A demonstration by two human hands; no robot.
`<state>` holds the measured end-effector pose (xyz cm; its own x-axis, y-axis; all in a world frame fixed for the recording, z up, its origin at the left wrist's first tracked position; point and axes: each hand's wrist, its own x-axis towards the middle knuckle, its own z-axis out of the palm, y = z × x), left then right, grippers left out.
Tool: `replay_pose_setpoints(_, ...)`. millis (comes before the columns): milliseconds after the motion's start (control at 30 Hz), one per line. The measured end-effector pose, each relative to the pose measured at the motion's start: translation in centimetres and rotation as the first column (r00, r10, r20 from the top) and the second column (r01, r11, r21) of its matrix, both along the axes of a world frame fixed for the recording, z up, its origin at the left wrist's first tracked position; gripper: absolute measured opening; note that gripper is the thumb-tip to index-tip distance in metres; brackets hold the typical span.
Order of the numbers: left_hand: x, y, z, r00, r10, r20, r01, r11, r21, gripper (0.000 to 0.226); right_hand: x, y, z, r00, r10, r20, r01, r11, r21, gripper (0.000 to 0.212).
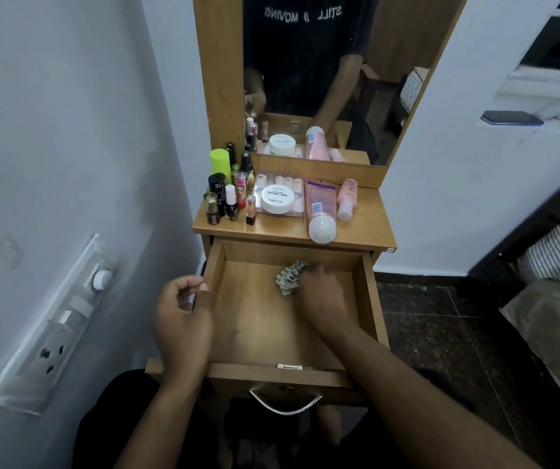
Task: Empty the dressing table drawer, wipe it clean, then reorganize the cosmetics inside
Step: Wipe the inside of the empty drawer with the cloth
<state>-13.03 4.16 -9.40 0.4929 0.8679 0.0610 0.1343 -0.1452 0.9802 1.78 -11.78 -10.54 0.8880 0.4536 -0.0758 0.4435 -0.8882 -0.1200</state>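
Drawer [292, 319] pulled fully out, emptied for wiping. Cosmetics [272, 198] parked above on table [366, 228], awaiting return. Right hand [322, 296] gripping crumpled cloth [288, 277] against drawer floor, evidently mid-wipe. Left hand [182, 316] loosely curled beside drawer's left wall, holding nothing.

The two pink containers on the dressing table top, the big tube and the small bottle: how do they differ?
The big pink tube is longer and wider than the small pink bottle. The tube bears a blue printed panel; the bottle bears dark script. The tube's white cap reaches the front edge of the table top, while the bottle's cap stops farther back. Both lie on their sides, white caps toward the open drawer.
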Motion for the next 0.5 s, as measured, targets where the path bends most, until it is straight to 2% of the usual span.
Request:
replay_pose_setpoints(100,0.5,0.0,-0.5,0.997,-0.062,-0.038,0.061,0.997,-0.04,0.016,-0.8,2.9,0.5,0.996,-0.053,-0.074,0.059,0.996,0.072,0.022)
replay_pose_setpoints(167,0.7,0.4,-0.6,0.99,-0.113,-0.087,0.102,0.988,-0.117,0.009,-1.4,4.8,0.6,0.967,-0.174,-0.185,0.217,0.944,0.247,0.02)
replay_pose_setpoints(233,0.9,0.7,-0.5,0.988,-0.122,-0.095,0.105,0.979,-0.173,0.036,-2.2,6.8,0.3,0.89,-0.269,-0.367,0.422,0.791,0.443,0.023)
replay_pose_setpoints(300,1.2,0.7,-0.3,0.987,-0.107,-0.122,0.091,0.987,-0.133,0.049,-3.1,8.9,-0.2,0.759,-0.276,-0.59,0.63,0.542,0.557,0.026)
replay_pose_setpoints(367,1.4,0.7,0.0,0.977,-0.138,-0.16,0.113,0.982,-0.154,0.064,-3.8,10.8,-0.4,0.6,-0.193,-0.776,0.795,0.253,0.552,0.026)
replay_pose_setpoints(400,1.4,0.6,0.2,0.974,-0.151,-0.168,0.122,0.977,-0.173,0.071,-3.9,11.4,-0.7,0.552,-0.153,-0.82,0.833,0.159,0.53,0.026)
replay_pose_setpoints(433,1.3,0.7,0.3,0.973,-0.152,-0.173,0.123,0.978,-0.17,0.073,-3.9,11.8,-1.0,0.535,-0.133,-0.834,0.844,0.117,0.523,0.027)
replay_pose_setpoints(500,1.1,1.0,0.3,0.974,-0.148,-0.171,0.126,0.983,-0.132,0.064,-3.8,12.2,-1.6,0.545,-0.126,-0.829,0.838,0.1,0.536,0.029)
